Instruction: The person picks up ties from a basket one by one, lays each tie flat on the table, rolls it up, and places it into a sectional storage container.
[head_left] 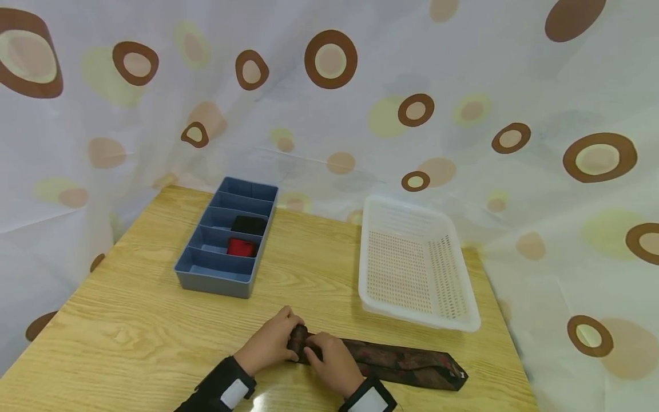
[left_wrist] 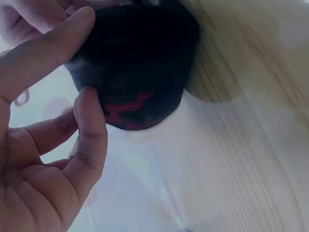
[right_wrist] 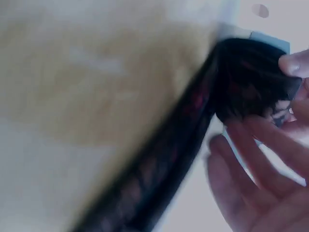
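A dark necktie [head_left: 396, 361] with a brown and dark red pattern lies along the front of the table, its pointed end to the right. The left end is wound into a thick roll [left_wrist: 140, 67]. My left hand [head_left: 271, 341] grips this roll from the left, thumb and fingers at its side. From the right, my right hand [head_left: 333, 361] pinches at the roll with bent fingers. Its fingertips [right_wrist: 235, 126] meet the lower edge of the roll in the right wrist view. The flat length of the tie runs out past my right hand.
A blue-grey divided tray [head_left: 213, 281] stands at the back left. A black bundle [head_left: 249, 225] and a red bundle [head_left: 241, 247] sit in separate compartments of it. The white perforated basket [head_left: 364, 257] is at the back right, near the patterned curtain [head_left: 329, 126] behind the wooden table [head_left: 128, 320].
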Demonstrator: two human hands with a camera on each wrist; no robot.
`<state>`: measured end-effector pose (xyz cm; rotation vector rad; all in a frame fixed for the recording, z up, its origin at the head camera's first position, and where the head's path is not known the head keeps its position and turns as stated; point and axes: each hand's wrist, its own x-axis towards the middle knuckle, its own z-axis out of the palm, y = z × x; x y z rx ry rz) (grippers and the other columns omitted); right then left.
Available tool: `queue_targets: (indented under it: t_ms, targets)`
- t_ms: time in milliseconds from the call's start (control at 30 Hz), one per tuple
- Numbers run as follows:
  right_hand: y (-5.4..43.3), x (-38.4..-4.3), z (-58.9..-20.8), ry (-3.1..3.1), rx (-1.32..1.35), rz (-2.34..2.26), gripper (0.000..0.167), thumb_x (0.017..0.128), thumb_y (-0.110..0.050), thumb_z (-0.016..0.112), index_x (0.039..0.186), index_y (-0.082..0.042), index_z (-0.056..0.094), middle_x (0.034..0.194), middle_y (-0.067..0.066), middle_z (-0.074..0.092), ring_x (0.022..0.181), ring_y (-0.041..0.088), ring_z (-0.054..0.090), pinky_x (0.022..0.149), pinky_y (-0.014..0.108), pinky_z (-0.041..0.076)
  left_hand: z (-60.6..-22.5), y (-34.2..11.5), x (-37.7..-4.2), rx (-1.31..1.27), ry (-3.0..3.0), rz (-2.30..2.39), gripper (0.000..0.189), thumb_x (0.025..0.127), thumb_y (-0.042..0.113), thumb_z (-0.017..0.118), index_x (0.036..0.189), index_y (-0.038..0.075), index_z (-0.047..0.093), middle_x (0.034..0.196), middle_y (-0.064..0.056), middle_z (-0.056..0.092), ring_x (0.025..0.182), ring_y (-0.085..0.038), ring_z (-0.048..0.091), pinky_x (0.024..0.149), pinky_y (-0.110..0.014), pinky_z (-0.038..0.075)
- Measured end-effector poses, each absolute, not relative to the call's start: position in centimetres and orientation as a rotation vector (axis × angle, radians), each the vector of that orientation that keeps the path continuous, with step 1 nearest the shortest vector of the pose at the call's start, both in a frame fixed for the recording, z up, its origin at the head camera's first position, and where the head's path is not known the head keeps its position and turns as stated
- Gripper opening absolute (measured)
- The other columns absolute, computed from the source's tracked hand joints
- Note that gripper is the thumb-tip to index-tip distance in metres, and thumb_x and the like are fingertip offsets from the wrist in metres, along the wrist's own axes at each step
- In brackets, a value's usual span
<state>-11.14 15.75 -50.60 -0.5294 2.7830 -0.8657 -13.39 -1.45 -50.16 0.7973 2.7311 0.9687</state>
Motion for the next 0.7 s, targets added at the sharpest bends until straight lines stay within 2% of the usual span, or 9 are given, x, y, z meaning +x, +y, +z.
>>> queue_targets:
  t_ms: [67, 167, 267, 367, 433, 567, 633, 700]
  targets:
    - [15.9, -10.9, -50.4, 2.886, -0.561, -0.836, 0.018, 0.089, -0.016, 0.063, 0.105, -0.009, 0.066, 0.102, 0.003, 0.064, 0.092, 0.017, 0.063, 0.075, 0.029, 0.052, -50.4, -0.7, -13.4, 0.81, 2.713, 0.977, 0.05, 0.063, 0.012, 0.086, 0.107, 0.003, 0.063, 0.093, -0.002, 0.048, 0.082, -0.012, 0.054, 0.073, -0.027, 0.05]
    - [15.9, -10.6, -50.2, 2.977, -0.661, -0.823, 0.019, 0.085, -0.011, 0.067, 0.103, -0.009, 0.065, 0.1, 0.002, 0.061, 0.089, 0.015, 0.061, 0.072, 0.026, 0.052, -51.1, 0.4, -13.4, 0.842, 2.691, 0.973, 0.047, 0.067, 0.009, 0.083, 0.109, 0.002, 0.063, 0.092, -0.001, 0.048, 0.078, -0.007, 0.05, 0.071, -0.022, 0.049]
    - [16.0, -10.4, -50.2, 2.974, -0.701, -0.777, 0.017, 0.084, -0.011, 0.067, 0.101, -0.009, 0.064, 0.098, 0.001, 0.06, 0.087, 0.013, 0.06, 0.072, 0.024, 0.051, -51.8, 1.3, -13.4, 0.857, 2.662, 0.99, 0.05, 0.072, 0.005, 0.078, 0.118, 0.001, 0.059, 0.094, -0.001, 0.049, 0.079, -0.005, 0.048, 0.072, -0.02, 0.048]
    - [16.1, -10.3, -50.5, 2.972, -0.648, -0.731, 0.017, 0.085, -0.011, 0.067, 0.102, -0.01, 0.063, 0.098, 0.001, 0.061, 0.088, 0.013, 0.061, 0.072, 0.026, 0.051, -52.5, 1.4, -13.5, 0.87, 2.585, 1.081, 0.062, 0.074, 0.003, 0.075, 0.131, 0.001, 0.05, 0.101, -0.002, 0.049, 0.082, -0.004, 0.046, 0.073, -0.019, 0.047]
    - [16.3, -10.2, -50.6, 2.962, -0.615, -0.732, 0.019, 0.085, -0.011, 0.066, 0.104, -0.01, 0.062, 0.1, 0.002, 0.062, 0.09, 0.015, 0.062, 0.073, 0.027, 0.052, -52.8, 1.0, -13.6, 0.863, 2.508, 1.177, 0.072, 0.074, 0.003, 0.076, 0.138, 0.003, 0.042, 0.108, -0.005, 0.047, 0.085, -0.007, 0.048, 0.073, -0.019, 0.047]
    - [16.6, -10.1, -50.6, 2.937, -0.59, -0.755, 0.02, 0.087, -0.012, 0.065, 0.107, -0.011, 0.063, 0.102, 0.002, 0.063, 0.089, 0.017, 0.064, 0.071, 0.027, 0.052, -53.5, -0.5, -13.7, 0.805, 2.529, 1.231, 0.089, 0.067, 0.008, 0.084, 0.141, 0.008, 0.036, 0.124, -0.011, 0.041, 0.105, -0.02, 0.05, 0.08, -0.031, 0.05]
    - [16.7, -10.1, -50.6, 2.933, -0.582, -0.764, 0.019, 0.087, -0.012, 0.065, 0.106, -0.011, 0.064, 0.101, 0.002, 0.063, 0.086, 0.015, 0.063, 0.068, 0.025, 0.051, -53.8, -1.2, -13.8, 0.78, 2.586, 1.177, 0.086, 0.063, 0.011, 0.086, 0.137, 0.008, 0.041, 0.127, -0.011, 0.042, 0.111, -0.026, 0.049, 0.084, -0.037, 0.05]
    - [16.9, -10.1, -50.6, 2.932, -0.572, -0.779, 0.018, 0.087, -0.012, 0.064, 0.105, -0.012, 0.066, 0.099, 0.001, 0.062, 0.082, 0.013, 0.062, 0.064, 0.022, 0.048, -54.0, -1.8, -13.9, 0.773, 2.582, 1.152, 0.079, 0.063, 0.011, 0.086, 0.13, 0.006, 0.046, 0.12, -0.009, 0.048, 0.104, -0.024, 0.052, 0.081, -0.035, 0.05]
